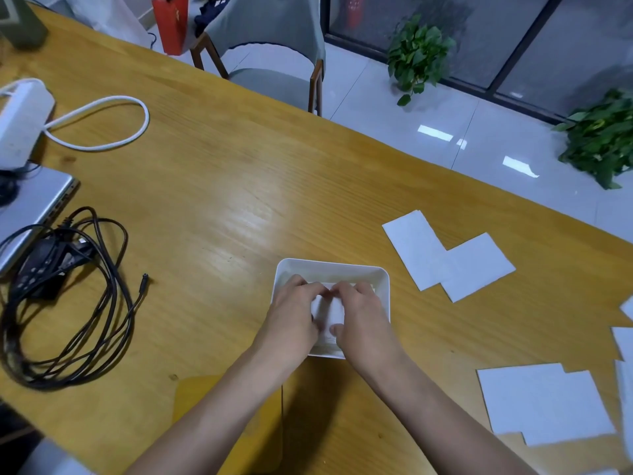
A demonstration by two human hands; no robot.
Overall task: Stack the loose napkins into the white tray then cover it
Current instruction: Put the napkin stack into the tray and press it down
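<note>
Left hand (294, 313) and right hand (363, 315) together in the white tray (329, 266), gripping a napkin (328, 311)
I read fingertips meeting and fingers curled on the napkin, which lies inside the tray on the table (222, 200); it seems to rest on other sheets, though the hands cover most of it. Loose napkins (445, 255) lie well apart to the right
</note>
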